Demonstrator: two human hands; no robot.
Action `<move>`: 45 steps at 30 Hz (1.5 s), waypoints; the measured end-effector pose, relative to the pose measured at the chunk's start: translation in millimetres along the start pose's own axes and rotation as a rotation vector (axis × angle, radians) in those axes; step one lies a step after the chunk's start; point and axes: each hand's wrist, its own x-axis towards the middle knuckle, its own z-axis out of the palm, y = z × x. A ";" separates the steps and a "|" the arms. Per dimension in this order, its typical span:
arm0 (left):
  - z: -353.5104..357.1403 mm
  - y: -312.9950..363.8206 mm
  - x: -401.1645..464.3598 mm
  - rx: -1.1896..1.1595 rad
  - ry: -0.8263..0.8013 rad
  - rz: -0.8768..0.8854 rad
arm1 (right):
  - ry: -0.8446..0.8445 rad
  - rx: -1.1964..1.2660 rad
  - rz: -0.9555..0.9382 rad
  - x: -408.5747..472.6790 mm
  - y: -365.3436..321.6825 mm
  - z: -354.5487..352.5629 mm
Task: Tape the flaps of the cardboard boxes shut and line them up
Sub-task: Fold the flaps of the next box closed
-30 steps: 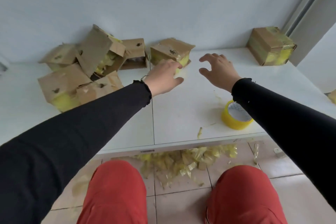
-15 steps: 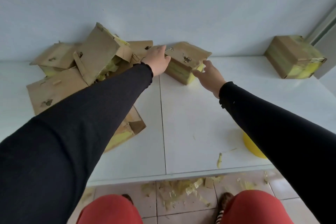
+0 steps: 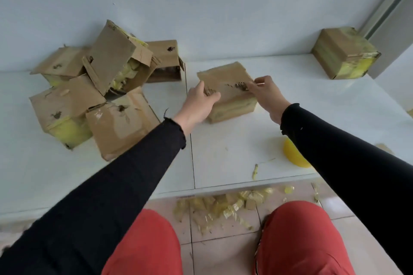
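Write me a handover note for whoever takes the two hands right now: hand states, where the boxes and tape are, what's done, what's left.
Left hand: grips the near-left edge of the middle box.
Right hand: pinches that box's top flap at its right side.
The middle box sits on the white table, apart from the others.
Pile of boxes: jumbled at the left by the wall, several with flaps open.
Taped box: alone at the far right, wrapped in yellow tape.
Tape roll: near the table's front edge, partly hidden by the right sleeve.
Done: one box taped.
Left: tape the middle box, then the pile; line them up.
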 end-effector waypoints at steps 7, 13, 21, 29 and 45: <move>69.8 -15.4 -151.6 -0.285 -0.102 -0.039 | -0.223 -0.019 -0.124 -52.6 8.0 -4.0; 79.5 -9.0 -186.7 -0.258 -0.155 -0.013 | -0.272 -0.047 -0.135 -80.3 2.6 3.3; 18.1 -51.0 -157.5 -0.336 0.403 0.113 | -0.059 0.119 -0.133 -123.7 23.5 2.7; 19.0 -71.7 -93.6 -0.574 0.264 -0.189 | -0.206 0.298 0.000 -146.4 43.5 14.6; 30.1 -57.9 -66.8 -0.688 -0.059 -0.086 | -0.221 0.375 -0.005 -139.8 56.7 6.6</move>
